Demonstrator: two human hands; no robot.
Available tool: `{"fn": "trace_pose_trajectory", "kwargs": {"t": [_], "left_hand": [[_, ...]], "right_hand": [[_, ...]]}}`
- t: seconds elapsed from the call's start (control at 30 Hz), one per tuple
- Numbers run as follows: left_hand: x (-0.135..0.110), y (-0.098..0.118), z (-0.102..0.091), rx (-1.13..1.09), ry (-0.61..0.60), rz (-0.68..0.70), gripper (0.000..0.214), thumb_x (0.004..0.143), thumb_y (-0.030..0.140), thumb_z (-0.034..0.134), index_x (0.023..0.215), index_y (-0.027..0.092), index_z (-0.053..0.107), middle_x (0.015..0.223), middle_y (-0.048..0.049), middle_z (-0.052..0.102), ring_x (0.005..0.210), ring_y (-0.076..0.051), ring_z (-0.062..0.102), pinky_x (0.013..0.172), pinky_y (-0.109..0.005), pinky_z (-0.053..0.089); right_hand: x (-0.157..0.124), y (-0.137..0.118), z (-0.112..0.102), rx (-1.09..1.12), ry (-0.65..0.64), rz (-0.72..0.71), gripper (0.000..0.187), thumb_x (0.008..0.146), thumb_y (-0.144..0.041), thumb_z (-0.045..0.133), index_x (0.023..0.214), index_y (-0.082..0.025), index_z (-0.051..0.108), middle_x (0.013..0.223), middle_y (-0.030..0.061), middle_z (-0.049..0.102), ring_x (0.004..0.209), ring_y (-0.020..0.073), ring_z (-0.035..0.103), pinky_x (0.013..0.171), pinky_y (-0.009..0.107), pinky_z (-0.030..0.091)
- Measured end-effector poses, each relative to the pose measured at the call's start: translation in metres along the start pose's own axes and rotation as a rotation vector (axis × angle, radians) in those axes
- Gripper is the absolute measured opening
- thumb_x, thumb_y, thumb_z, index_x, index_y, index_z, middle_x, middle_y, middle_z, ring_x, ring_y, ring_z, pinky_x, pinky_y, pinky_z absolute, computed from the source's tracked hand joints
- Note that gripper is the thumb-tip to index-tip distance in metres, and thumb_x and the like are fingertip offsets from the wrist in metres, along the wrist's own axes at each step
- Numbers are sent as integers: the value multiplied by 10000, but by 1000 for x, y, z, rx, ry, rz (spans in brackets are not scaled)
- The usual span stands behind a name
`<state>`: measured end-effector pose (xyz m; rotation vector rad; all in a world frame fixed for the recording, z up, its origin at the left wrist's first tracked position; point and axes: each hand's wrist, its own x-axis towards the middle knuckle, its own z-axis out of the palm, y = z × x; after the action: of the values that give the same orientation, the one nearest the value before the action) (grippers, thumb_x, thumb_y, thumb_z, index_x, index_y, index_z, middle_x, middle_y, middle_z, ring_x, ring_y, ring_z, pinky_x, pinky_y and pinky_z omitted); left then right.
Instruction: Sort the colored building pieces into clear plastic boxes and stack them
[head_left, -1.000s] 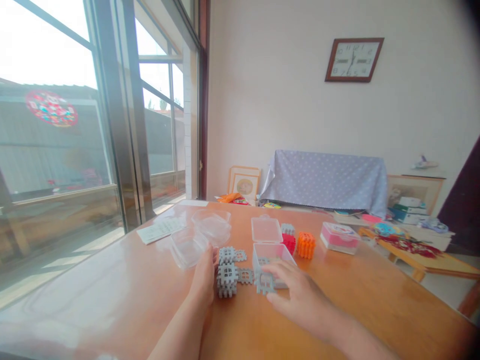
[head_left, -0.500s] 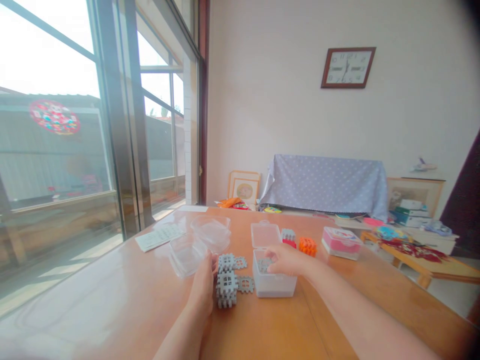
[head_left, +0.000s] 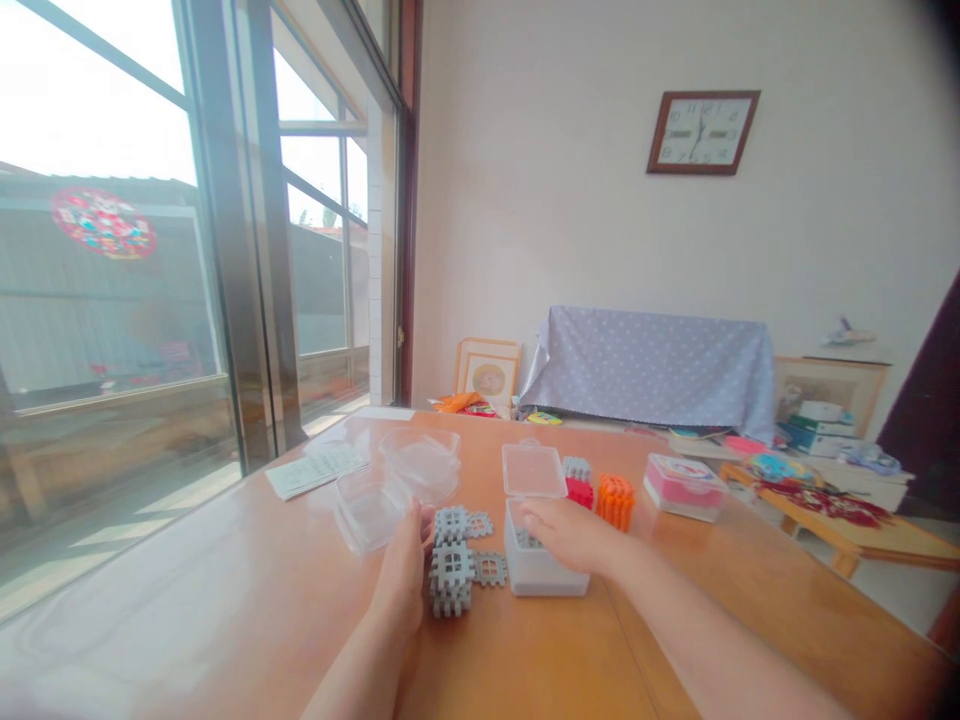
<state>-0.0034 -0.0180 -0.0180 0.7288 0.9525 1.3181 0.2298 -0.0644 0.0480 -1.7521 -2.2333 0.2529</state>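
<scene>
Judging by how things lie, the sorting looks partway along: some grey plastic notched-edge pieces [head_left: 527, 539] are inside the clear rectangular plastic box [head_left: 551, 580] at the centre of the frame, while others sit outside it. To the left of the box, a taller stack of grey interlocking squares [head_left: 452, 572] stands with a smaller grey stack [head_left: 451, 524] just behind it, and two flat single grey squares, a nearer one [head_left: 491, 569] and a farther one [head_left: 480, 524], lie by the stacks on the brown glossy table [head_left: 495, 660]. These seem to be what is left to handle, along with the hinged clear lid [head_left: 534, 471], which lies back behind the box and would presumably need shutting. Beyond the box, toward the right of centre, are a red notched stack [head_left: 580, 492], partly hidden, a grey bundle [head_left: 576, 467] and an orange notched stack [head_left: 615, 502], all outside it. The right hand [head_left: 570, 532] reaches over the box with its fingers stretched forward and close together above the opening; whether they pinch or press a piece cannot be told. The left hand [head_left: 409, 560] stands on edge just beside the grey stacks, its fingers slightly bent and largely hidden, so contact with them is unclear.
</scene>
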Motion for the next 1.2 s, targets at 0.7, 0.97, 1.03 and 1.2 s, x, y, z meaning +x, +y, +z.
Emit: {"fn": "trace_pose_trajectory", "kwargs": {"t": [0.7,0.97,1.03,1.2], "left_hand": [[3,-4,-4,20,-31,-11,494,916,593,509,1056,152,683,995,-139,757,945,-255,720,850,-390,566],[2,-6,-6,-17,-49,-12,476,916,587,519,1042,154,673,1013,-124,754,927,-226,719,815,-331,571],[2,-5,-6,-19,-41,-15,483,917,595,510,1042,157,671,983,-123,755,911,-227,720,810,-334,573],[-1,-3,-4,-1,-52,2,506,910,630,489,974,167,684,916,-121,753,865,-236,719,765,-343,578]], "right_hand": [[-24,-32,13,97,348,64,398,1004,-402,319,984,-226,675,831,33,709,814,189,639,719,270,410],[-51,-81,70,-166,-28,91,309,916,-201,434,1126,-203,662,882,120,757,844,257,715,704,307,442],[-43,-84,80,-257,-62,160,396,866,-152,492,1247,-140,601,923,177,751,853,285,721,717,329,460],[-32,-86,86,-268,-78,247,367,865,-157,524,1221,-115,607,963,209,740,911,300,716,749,345,472]]}}
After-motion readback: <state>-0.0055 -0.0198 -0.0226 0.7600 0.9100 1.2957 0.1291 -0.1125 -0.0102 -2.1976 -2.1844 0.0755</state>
